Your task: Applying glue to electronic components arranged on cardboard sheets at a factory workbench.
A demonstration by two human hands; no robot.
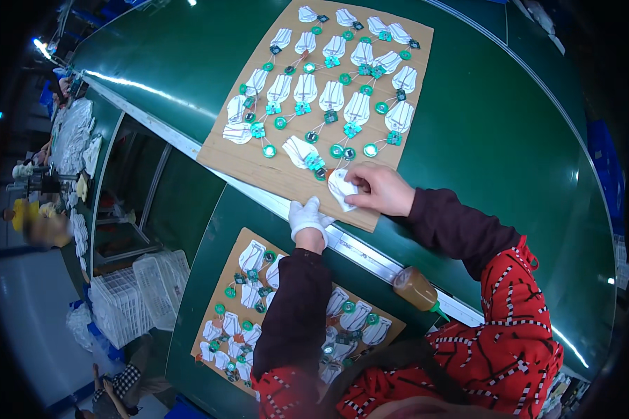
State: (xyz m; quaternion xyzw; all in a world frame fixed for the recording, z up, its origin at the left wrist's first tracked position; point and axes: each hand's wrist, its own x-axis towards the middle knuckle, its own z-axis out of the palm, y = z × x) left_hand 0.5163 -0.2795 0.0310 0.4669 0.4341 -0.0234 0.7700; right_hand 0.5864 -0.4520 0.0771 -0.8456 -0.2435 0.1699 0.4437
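Note:
My bare right hand (383, 190) pinches the edge of a white petal-shaped piece (340, 188) at the near edge of a brown cardboard sheet (258, 162). My left hand (307, 215), in a white glove, lies against the sheet's near edge with fingers apart. Rows of similar white pieces (305, 89) cover the sheet, each wired to small green circuit boards (314, 161) and round green discs (371, 150). Just beyond the pinched piece, a board and a disc lie close to my fingers. Part of the held piece is hidden by my right hand.
A second cardboard sheet (212, 318) with similar wired pieces lies nearer, partly behind my left arm. A brown bottle with a green nozzle (416, 288) lies by the metal rail (356, 246) across the green table (482, 140). White plastic crates (122, 302) stand at left, with people beyond.

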